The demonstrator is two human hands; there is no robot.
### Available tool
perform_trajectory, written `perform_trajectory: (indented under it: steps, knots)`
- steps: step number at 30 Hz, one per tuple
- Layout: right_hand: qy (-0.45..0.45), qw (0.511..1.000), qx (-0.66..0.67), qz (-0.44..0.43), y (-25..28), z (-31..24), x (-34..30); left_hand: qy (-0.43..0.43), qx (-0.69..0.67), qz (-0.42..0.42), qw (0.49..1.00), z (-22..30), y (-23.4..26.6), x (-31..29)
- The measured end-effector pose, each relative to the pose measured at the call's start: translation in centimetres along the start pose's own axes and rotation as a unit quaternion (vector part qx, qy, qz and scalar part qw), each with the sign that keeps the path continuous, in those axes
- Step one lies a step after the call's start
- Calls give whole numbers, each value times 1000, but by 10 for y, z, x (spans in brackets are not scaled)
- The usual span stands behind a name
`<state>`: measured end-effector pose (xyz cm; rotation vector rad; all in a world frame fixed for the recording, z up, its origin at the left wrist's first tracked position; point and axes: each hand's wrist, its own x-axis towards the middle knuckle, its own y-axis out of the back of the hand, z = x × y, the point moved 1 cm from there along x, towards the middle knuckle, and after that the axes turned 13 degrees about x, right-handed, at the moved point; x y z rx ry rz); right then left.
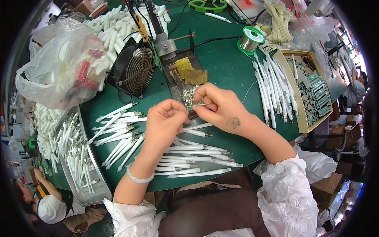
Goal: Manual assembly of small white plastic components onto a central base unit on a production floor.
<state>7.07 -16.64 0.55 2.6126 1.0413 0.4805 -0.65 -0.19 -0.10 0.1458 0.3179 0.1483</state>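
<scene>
My left hand (167, 118) and my right hand (221, 106) meet in front of the soldering stand, fingertips almost touching. A thin pale wire (200, 104) sticks out between the pinched fingers of my right hand. The fingers of my left hand are closed too, beside a tiny green piece; what they hold is too small and covered to make out. Behind the fingertips lies a heap of small silvery parts (189, 94). White candle-shaped sticks (189, 152) with small circuit boards at their ends lie in rows below my hands.
A round-grilled fan (139, 71) and yellow sponges (195, 76) stand beyond my hands. To the right are a solder spool (251, 39) and a yellow box of circuit boards (302, 125). A metal tray (103, 193) of sticks and a plastic bag (59, 63) sit left. A co-worker (51, 199) sits lower left.
</scene>
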Motion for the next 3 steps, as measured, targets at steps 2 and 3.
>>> perform_trajectory:
  steps: [2,3]
  knots:
    - [-28,997,72,14,3,3,2,2,-5,-2,1000,-2,1,3]
    - [-28,997,71,14,4,3,2,5,-10,-4,1000,-2,2,5]
